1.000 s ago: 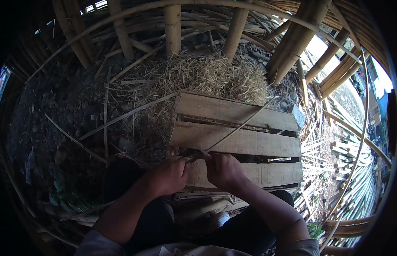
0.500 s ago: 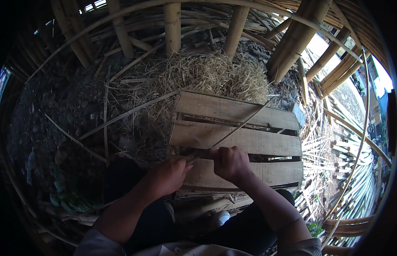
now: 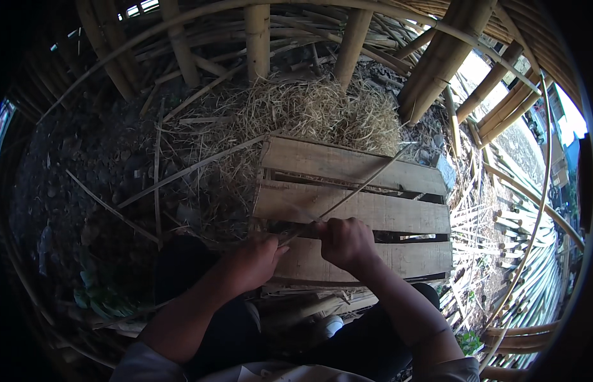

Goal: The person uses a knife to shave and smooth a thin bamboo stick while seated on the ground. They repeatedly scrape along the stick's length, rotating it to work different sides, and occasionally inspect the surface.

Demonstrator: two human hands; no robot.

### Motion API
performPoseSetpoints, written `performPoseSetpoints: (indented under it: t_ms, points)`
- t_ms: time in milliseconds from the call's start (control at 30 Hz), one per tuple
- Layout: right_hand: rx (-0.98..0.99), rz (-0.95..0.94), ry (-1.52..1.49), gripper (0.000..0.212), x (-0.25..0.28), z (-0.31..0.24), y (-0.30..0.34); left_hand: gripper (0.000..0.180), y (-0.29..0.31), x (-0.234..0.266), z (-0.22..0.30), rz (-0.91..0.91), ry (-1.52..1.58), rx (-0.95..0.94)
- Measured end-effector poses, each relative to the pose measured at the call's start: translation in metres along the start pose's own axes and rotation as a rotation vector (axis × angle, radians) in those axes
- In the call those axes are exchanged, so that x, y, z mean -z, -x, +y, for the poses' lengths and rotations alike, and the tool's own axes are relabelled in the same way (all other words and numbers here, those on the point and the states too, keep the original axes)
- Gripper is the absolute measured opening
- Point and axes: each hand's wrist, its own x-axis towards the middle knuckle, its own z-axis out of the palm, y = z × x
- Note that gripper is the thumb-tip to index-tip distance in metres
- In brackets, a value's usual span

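One thin strip (image 3: 361, 188), apparently unfinished! Left hand (image 3: 250, 261) has fingers clamped on it; right hand's (image 3: 347, 244) curl tight, on what I can't tell. Shavings (image 3: 312, 113) lie heaped far.

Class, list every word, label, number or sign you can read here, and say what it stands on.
None can be read. The wooden slats and bamboo posts show no legible lettering; the blurred blue shape at the far right is too small to tell.
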Motion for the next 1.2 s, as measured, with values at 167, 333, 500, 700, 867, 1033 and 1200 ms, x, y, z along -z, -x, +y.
performPoseSetpoints:
  t_ms: [167,333,500,700,867,1033,1200]
  points:
    - [0.053,-0.061,-0.015,0.023,-0.004,-0.018,0.011,0.029,-0.003,-0.006,-0.009,-0.007,0.001,0.005]
    - [0.115,0.066,0.081,0.027,-0.002,-0.005,0.003,0.029,-0.006,-0.004,-0.006,-0.038,0.011,0.045]
    - [0.194,0.184,0.062,0.026,-0.014,0.018,0.004,0.03,-0.002,-0.006,-0.005,0.034,-0.027,-0.029]
    - [0.452,0.475,0.296,0.02,-0.017,0.012,0.004,0.032,-0.002,-0.011,-0.013,0.065,-0.026,-0.054]
    - [0.181,0.059,0.008,0.027,-0.012,-0.012,0.012,0.031,-0.003,-0.007,-0.011,0.037,-0.026,-0.035]
    - [-0.021,0.064,0.115,0.03,-0.008,-0.003,0.002,0.033,0.001,-0.006,-0.007,0.023,-0.004,0.007]
    - [0.122,0.188,0.088,0.025,-0.01,0.013,0.002,0.034,0.002,-0.001,-0.002,0.006,-0.019,0.02]
